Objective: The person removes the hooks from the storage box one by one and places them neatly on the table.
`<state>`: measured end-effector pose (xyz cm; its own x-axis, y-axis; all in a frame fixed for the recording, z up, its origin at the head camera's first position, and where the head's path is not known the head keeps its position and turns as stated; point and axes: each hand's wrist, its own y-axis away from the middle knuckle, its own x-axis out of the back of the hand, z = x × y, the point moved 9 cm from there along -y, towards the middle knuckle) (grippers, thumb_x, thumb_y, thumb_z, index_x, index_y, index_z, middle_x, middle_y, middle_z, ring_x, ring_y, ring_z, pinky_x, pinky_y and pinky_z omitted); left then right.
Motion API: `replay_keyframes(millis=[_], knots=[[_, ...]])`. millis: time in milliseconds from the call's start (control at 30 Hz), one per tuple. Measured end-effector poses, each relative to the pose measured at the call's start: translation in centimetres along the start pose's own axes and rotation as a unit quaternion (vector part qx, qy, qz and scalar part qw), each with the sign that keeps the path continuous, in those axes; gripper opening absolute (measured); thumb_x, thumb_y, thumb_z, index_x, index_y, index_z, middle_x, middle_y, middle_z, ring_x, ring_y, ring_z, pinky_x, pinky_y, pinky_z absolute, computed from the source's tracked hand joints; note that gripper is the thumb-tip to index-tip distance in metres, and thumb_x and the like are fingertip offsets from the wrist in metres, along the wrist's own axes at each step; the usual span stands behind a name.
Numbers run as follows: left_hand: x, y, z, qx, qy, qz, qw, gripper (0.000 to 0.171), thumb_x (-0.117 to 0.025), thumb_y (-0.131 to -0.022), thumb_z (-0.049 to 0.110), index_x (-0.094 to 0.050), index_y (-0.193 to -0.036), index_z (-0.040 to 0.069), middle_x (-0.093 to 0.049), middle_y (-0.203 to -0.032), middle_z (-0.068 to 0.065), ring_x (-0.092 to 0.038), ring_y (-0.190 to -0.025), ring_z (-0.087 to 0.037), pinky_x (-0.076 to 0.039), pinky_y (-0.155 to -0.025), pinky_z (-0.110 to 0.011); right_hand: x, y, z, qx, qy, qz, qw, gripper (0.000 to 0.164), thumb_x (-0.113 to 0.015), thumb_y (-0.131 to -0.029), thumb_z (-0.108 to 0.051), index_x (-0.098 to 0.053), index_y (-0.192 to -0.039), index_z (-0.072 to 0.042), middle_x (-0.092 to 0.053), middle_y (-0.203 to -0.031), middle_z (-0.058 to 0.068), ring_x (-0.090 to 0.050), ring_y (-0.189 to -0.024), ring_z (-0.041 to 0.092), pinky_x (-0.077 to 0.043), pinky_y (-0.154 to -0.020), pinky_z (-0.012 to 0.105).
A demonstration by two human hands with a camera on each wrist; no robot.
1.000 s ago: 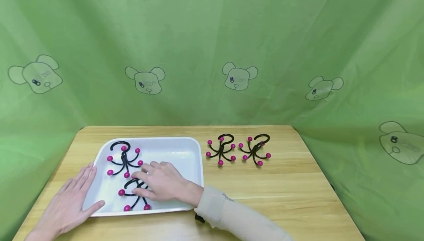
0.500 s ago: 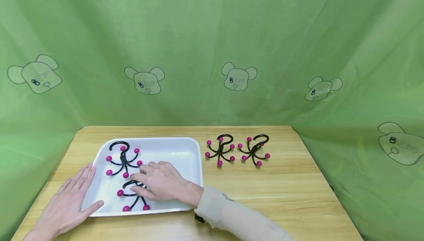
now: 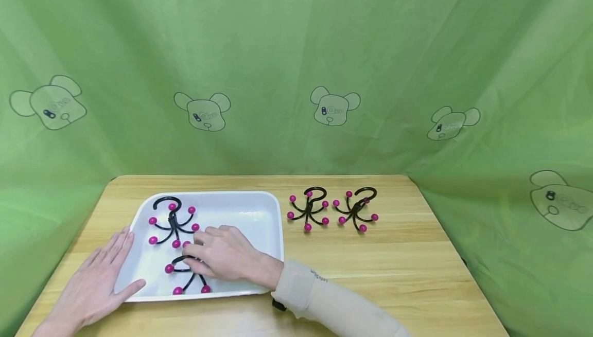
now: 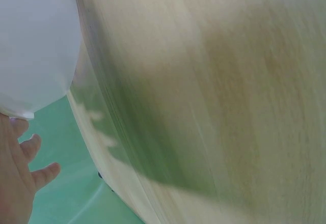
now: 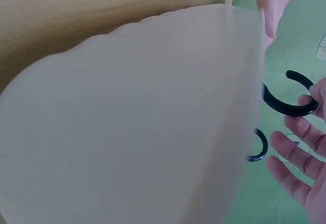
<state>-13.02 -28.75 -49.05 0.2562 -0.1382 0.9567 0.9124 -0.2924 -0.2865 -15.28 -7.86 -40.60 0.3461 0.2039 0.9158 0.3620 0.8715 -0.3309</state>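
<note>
In the white tray [image 3: 247, 216] lie two black multi-arm hook hangers with pink ball tips. The rear hanger [image 3: 173, 221] lies whole in view at the tray's upper left. My right hand [image 3: 227, 254] pinches the hook of the front hanger [image 3: 179, 259] between thumb and index finger, hiding part of its arms. From the right wrist, this curved black hook [image 5: 288, 108] shows between the fingertips, the other fingers spread. My left hand [image 3: 94, 280] lies with straight fingers along the tray's left rim, thumb reaching over its front corner.
Two more such hangers, a left one [image 3: 309, 211] and a right one [image 3: 356, 211], lie on the wooden table [image 3: 370, 275] right of the tray. A green curtain [image 3: 278, 43] with printed mouse heads surrounds the table's back and sides.
My right thumb and index finger have drawn together on the front hanger's hook. The left hand, tray and other hangers stay where they were.
</note>
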Motion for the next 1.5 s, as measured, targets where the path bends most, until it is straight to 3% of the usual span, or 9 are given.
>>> replay_keyframes(millis=[233,533,733,1000,1200,1500], knots=[[0.1,0.0,0.0,-0.004,-0.002,0.007,1.0,0.11,-0.069,-0.091,0.059,-0.015,-0.168,0.002,-0.016,-0.178,-0.018,0.023,-0.159,0.001,0.024,-0.123,-0.013,0.2,0.2,0.0,0.003,0.004,0.016,1.0,0.026,-0.058,-0.105,-0.048,-0.077,-0.12,-0.038,-0.073,-0.101,-0.018,-0.063,-0.078,-0.003,-0.04,-0.056,0.007],[0.0,0.0,0.0,0.003,-0.003,-0.005,1.0,0.109,-0.068,-0.091,0.061,-0.017,-0.168,0.002,-0.015,-0.178,-0.017,0.026,-0.155,0.005,0.024,-0.122,-0.012,0.9,0.3,0.6,-0.005,0.016,0.03,0.999,0.025,-0.058,-0.105,-0.048,-0.078,-0.116,-0.036,-0.072,-0.097,-0.018,-0.065,-0.079,-0.002,-0.044,-0.058,0.01],[0.0,0.0,0.1,0.004,-0.001,-0.006,1.0,0.108,-0.067,-0.092,0.061,-0.017,-0.168,0.002,-0.015,-0.178,-0.018,0.025,-0.156,0.004,0.024,-0.122,-0.012,1.6,0.5,0.6,0.001,0.021,0.039,0.999,0.025,-0.058,-0.105,-0.047,-0.079,-0.115,-0.037,-0.072,-0.098,-0.019,-0.065,-0.079,-0.002,-0.044,-0.058,0.009],[0.0,-0.1,0.0,0.001,-0.002,-0.002,1.0,0.109,-0.069,-0.091,0.06,-0.016,-0.169,0.003,-0.016,-0.178,-0.017,0.025,-0.156,0.005,0.024,-0.121,-0.011,3.0,1.2,1.4,-0.008,0.028,0.049,0.998,0.022,-0.062,-0.104,-0.045,-0.079,-0.116,-0.037,-0.072,-0.099,-0.017,-0.067,-0.082,-0.001,-0.052,-0.063,0.013],[0.1,-0.2,0.0,-0.001,0.0,0.001,1.0,0.108,-0.068,-0.091,0.061,-0.019,-0.168,0.002,-0.02,-0.177,-0.018,0.022,-0.159,0.002,0.023,-0.122,-0.011,3.8,1.6,2.3,-0.013,0.013,0.057,0.998,0.02,-0.064,-0.103,-0.044,-0.079,-0.113,-0.036,-0.072,-0.096,-0.016,-0.065,-0.077,-0.001,-0.05,-0.061,0.013],[0.2,-0.2,0.0,-0.004,0.002,0.007,1.0,0.109,-0.069,-0.09,0.061,-0.02,-0.168,0.003,-0.02,-0.177,-0.018,0.022,-0.158,0.003,0.022,-0.122,-0.01,5.9,2.2,3.9,-0.019,-0.011,0.11,0.994,0.015,-0.07,-0.099,-0.039,-0.079,-0.108,-0.031,-0.071,-0.09,-0.014,-0.06,-0.07,0.0,-0.044,-0.057,0.013]])
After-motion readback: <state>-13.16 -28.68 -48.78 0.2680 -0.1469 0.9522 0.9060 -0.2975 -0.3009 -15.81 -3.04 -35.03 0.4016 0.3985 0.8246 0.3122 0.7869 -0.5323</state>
